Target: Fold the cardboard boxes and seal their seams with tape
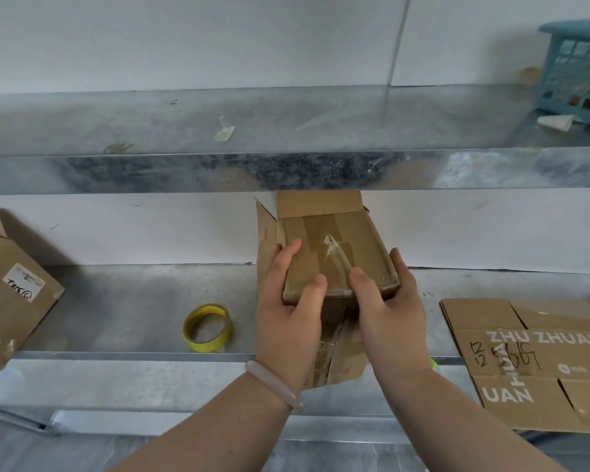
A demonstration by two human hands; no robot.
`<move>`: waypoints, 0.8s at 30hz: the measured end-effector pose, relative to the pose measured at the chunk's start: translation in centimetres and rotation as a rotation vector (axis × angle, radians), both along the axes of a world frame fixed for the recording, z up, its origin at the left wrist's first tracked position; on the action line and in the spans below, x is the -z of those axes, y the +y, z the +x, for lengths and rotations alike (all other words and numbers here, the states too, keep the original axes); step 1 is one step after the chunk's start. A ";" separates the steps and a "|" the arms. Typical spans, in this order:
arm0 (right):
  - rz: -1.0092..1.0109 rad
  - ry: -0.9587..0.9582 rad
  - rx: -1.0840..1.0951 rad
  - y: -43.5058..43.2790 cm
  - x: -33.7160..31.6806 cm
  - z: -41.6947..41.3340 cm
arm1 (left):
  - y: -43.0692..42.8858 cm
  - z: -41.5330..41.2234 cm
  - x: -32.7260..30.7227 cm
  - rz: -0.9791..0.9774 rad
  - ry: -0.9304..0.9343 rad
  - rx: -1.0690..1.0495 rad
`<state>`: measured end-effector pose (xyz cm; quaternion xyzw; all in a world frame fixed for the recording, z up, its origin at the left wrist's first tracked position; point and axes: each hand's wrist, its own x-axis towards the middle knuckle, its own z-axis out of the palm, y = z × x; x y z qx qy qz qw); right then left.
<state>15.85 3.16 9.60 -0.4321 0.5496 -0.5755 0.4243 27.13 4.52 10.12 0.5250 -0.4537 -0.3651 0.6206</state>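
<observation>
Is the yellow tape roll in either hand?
No, the yellow tape roll lies on the metal shelf; the left hand and right hand hold the cardboard box.

Soft, diffuse light filling scene evenly. Upper shelf (pixel 184 172) casting faint shadow on wall (pixel 150 229). Wide-angle lens bowing shelf edges; corners blurring slightly.

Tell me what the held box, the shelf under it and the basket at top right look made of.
Box: brown cardboard, matte, with glossy clear tape across its top that catches light. Shelf: sheet metal, likely galvanised steel, going by its dull grey mottled sheen. Basket: probably moulded plastic, teal, with an even latticed wall.
</observation>
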 end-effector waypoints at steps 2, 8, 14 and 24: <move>-0.021 -0.018 -0.005 0.0 0.3 -0.1 | 0.0 0.0 0.2 -0.012 -0.032 -0.008; -0.149 0.034 -0.025 0.4 1.1 -0.5 | -0.2 0.2 1.4 -0.120 -0.217 -0.079; -0.166 -0.018 -0.099 0.2 1.4 -1.3 | -0.9 1.2 2.2 -0.333 -0.352 -0.047; -0.702 0.467 -0.250 -1.8 0.8 -3.2 | -1.4 4.1 1.1 -0.469 -0.675 0.109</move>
